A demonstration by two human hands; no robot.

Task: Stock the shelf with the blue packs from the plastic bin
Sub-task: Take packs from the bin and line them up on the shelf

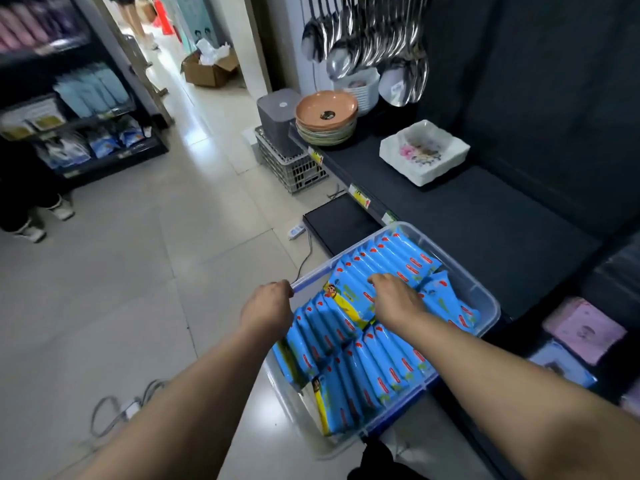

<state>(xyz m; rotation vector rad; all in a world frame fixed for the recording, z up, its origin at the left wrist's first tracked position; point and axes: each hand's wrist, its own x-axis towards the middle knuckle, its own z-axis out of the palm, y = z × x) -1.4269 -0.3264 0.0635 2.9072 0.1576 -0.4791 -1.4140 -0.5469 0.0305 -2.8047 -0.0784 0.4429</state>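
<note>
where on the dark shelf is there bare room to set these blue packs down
The widest bare stretch of the dark shelf lies between the white square plates and the plastic bin. A narrower gap sits between those plates and the stacked orange bowls. The far end is crowded, with bowls under hanging ladles.

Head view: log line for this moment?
left hand: grips plastic bin rim | right hand: on blue packs in bin, grasp unclear | shelf: no packs yet
</note>
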